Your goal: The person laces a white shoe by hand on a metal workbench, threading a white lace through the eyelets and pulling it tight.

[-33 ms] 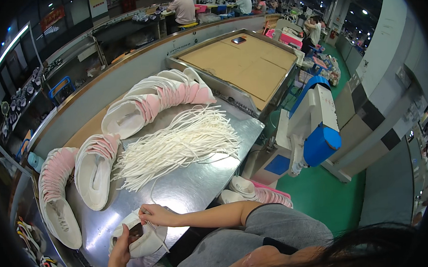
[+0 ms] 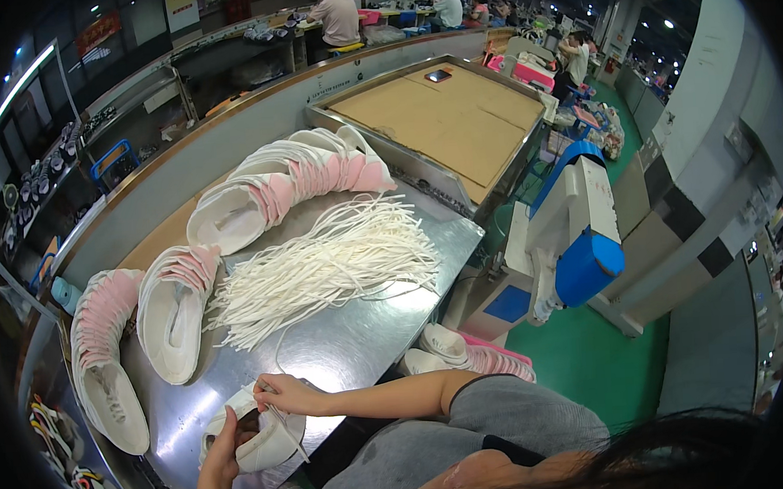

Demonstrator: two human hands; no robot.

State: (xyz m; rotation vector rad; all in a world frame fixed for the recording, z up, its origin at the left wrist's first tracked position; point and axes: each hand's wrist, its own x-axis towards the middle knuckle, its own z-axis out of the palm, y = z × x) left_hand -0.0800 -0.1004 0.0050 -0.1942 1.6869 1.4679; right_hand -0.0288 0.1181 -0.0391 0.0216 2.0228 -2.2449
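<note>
A white shoe upper [image 2: 274,447] is held low over the near part of the metal table. My left hand [image 2: 222,450] grips its side, thumb on the outside and fingers partly inside the opening. Above the upper's eyelet edge, my right hand [image 2: 286,396] has its fingers pinched on a white shoelace [image 2: 292,434], whose loose length hangs over the upper. The lace tip is too small to make out. Beyond my hands lies a heap of white shoelaces [image 2: 331,270]. Nested white uppers with pink linings form a left stack [image 2: 107,357], a middle stack [image 2: 170,327] and a far stack [image 2: 273,184].
At the table's far end, a metal-framed tray with a tan board [image 2: 429,118] carries a phone [image 2: 438,75]. A white machine with a blue cover [image 2: 590,265] stands to the right. More uppers [image 2: 482,359] sit below the table's right edge. Co-workers [image 2: 336,22] sit far off.
</note>
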